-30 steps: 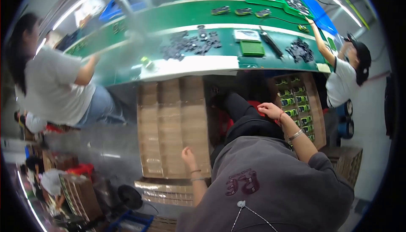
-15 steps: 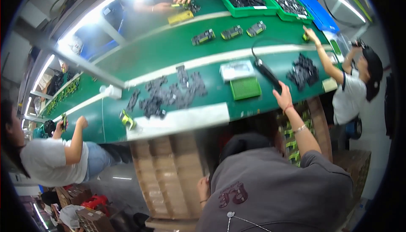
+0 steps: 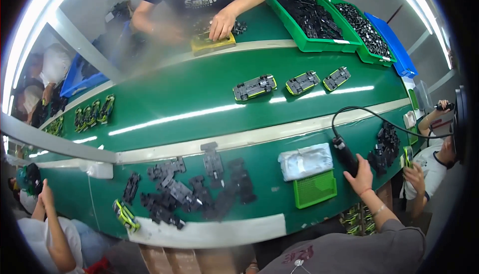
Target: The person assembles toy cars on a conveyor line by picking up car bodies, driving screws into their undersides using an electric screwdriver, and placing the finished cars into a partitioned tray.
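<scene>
R hand (image 3: 361,178) grips near end of corded driver (image 3: 343,153) on bench (image 3: 266,166), right of green tray (image 3: 315,191); prob. stiff, heavyish, best held mid-barrel; L hand (image 3: 253,267) mostly cut off, can't tell its grip.

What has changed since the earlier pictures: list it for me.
The right hand has moved from near the lap up to the bench and taken hold of the black handheld tool. The green tray, pale package and three upturned toy cars stayed put.
</scene>
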A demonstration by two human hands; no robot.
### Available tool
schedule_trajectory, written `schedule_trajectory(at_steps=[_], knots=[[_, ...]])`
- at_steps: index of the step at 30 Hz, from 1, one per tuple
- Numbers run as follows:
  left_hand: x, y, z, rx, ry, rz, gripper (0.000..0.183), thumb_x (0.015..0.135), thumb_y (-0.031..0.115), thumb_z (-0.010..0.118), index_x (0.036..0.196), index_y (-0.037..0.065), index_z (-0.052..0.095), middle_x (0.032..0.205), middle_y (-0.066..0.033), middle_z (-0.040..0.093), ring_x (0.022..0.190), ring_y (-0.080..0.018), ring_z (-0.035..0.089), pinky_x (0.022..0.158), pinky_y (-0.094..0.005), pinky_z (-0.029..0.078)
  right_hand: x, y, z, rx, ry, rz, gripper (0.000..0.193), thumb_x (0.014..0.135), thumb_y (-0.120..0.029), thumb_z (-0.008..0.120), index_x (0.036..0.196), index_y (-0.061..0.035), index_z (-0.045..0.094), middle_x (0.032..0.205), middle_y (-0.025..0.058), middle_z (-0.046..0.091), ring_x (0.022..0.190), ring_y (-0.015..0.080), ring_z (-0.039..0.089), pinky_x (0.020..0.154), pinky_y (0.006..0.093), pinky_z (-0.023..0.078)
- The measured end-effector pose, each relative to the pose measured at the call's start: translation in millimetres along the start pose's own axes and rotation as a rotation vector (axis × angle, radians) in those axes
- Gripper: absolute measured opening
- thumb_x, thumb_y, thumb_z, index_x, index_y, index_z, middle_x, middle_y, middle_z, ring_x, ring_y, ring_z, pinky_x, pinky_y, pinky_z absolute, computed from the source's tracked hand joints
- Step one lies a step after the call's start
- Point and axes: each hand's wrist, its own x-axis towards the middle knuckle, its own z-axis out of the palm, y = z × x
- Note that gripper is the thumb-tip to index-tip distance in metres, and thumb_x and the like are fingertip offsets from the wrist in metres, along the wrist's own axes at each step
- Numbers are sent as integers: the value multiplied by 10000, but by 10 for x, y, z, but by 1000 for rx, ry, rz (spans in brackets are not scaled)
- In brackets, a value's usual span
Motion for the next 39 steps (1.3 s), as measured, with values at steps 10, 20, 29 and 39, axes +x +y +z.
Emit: schedule_trajectory(at_steps=[10, 20, 29, 39], knots=[[1088, 149, 964, 6, -216, 184, 351, 837, 231, 555, 1062, -37, 575, 986, -157, 618, 911, -236, 566, 808, -313, 426, -55, 33, 173, 81, 161, -74, 661, 613, -230, 752, 1165, -11, 463, 1003, 148, 525, 947, 316, 529, 829, 366, 433], [586, 360, 824, 158, -235, 438, 335, 850, 230, 544, 1061, -28, 575, 994, -162, 616, 920, -240, 567, 816, -308, 420, -162, 88, 131, 106, 193, -68, 671, 635, -271, 747, 1198, -49, 459, 1019, 136, 534, 955, 315, 534, 806, 373, 443], [190, -24, 456, 339, -179, 719, 322, 861, 230, 535, 1060, -19, 575, 1001, -166, 614, 928, -243, 568, 824, -304, 414, -153, 315, 288, -25, 232, -153, 653, 722, -456, 654, 1237, -118, 437, 976, 129, 531, 913, 306, 545, 726, 398, 477], [-538, -121, 8, 469, -107, 944, 307, 874, 230, 525, 1060, -10, 575, 1009, -171, 612, 937, -247, 568, 832, -298, 408, 138, 166, 407, -102, 199, -139, 396, 816, -392, 585, 971, -44, 477, 895, 179, 568, 807, 353, 594, 697, 417, 501]])
